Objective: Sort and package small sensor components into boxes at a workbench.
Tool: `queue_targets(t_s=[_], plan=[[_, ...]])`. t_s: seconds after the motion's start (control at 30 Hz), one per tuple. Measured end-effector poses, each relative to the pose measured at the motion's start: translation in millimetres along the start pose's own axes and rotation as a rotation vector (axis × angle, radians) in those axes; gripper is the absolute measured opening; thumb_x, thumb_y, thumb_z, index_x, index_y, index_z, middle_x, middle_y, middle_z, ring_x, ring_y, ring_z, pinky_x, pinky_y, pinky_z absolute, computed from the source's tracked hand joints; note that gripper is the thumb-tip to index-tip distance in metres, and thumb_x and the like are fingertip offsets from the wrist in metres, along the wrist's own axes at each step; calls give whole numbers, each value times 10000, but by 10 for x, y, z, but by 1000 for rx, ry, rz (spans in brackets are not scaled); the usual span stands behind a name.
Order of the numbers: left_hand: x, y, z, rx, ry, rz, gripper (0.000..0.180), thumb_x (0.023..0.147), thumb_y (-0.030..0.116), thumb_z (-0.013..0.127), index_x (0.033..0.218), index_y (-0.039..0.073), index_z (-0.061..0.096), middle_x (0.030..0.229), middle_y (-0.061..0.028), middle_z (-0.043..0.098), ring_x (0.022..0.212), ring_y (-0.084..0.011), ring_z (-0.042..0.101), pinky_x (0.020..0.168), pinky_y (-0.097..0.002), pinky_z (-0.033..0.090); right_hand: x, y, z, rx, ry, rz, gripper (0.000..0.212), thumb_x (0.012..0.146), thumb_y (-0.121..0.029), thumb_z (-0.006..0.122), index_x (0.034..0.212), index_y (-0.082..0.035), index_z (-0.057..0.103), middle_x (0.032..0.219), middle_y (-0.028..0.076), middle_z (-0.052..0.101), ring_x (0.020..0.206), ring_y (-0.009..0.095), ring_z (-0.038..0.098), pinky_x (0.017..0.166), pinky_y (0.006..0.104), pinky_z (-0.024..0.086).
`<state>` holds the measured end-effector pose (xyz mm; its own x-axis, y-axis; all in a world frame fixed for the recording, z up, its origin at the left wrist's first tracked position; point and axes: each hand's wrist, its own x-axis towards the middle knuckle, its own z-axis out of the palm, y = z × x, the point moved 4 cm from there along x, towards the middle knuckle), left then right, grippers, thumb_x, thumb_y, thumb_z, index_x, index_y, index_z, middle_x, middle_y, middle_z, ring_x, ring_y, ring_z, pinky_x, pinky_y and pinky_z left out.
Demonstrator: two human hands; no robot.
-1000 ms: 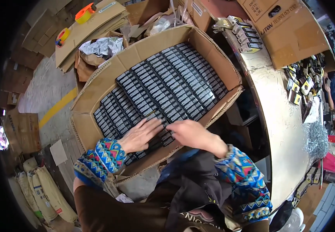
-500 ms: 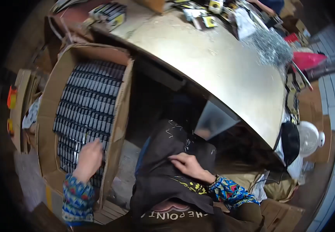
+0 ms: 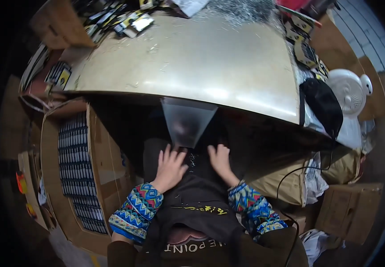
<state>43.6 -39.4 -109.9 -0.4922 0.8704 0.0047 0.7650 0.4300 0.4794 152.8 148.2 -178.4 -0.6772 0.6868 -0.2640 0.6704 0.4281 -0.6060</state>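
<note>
Both my hands are over the dark apron across my lap, below the table's near edge. My left hand is empty, palm down with its fingers apart. A little to its right, my right hand also has its fingers apart and holds nothing that I can see. Between and just beyond them hangs a translucent, tapering plastic sheet at the table edge. Short pale thread-like scraps lie on the apron. To my left stands an open cardboard box filled with rows of small dark and grey pieces.
The pale table stretches across in front, with small black-and-yellow boxes and a heap of silvery strands at the back. On the right are a white fan, a black bag, a cable and a cardboard box.
My view has swung left to face the table squarely. My left hand has come out of the cardboard box to the apron. My right hand has moved forward toward the plastic sheet.
</note>
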Motion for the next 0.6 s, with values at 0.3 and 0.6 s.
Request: queue_targets(t_s=[0.3, 0.6], plan=[[754, -1343, -225, -81, 190, -430, 252, 701, 3, 568, 942, -50, 622, 905, -311, 618, 912, -479, 586, 796, -519, 487, -649, -399, 341, 1212, -486, 687, 448, 982, -241, 551, 1353, -1, 476, 1308, 149, 552, 1247, 260, 471, 1058, 376, 367], [735, -504, -1238, -318, 584, -214, 98, 916, 80, 620, 902, -10, 584, 808, -94, 555, 695, -179, 545, 635, -295, 451, 32, -70, 1327, 800, 101, 667, 462, 934, -404, 545, 1027, 37, 645, 947, 147, 685, 865, 279, 628, 774, 369, 485]])
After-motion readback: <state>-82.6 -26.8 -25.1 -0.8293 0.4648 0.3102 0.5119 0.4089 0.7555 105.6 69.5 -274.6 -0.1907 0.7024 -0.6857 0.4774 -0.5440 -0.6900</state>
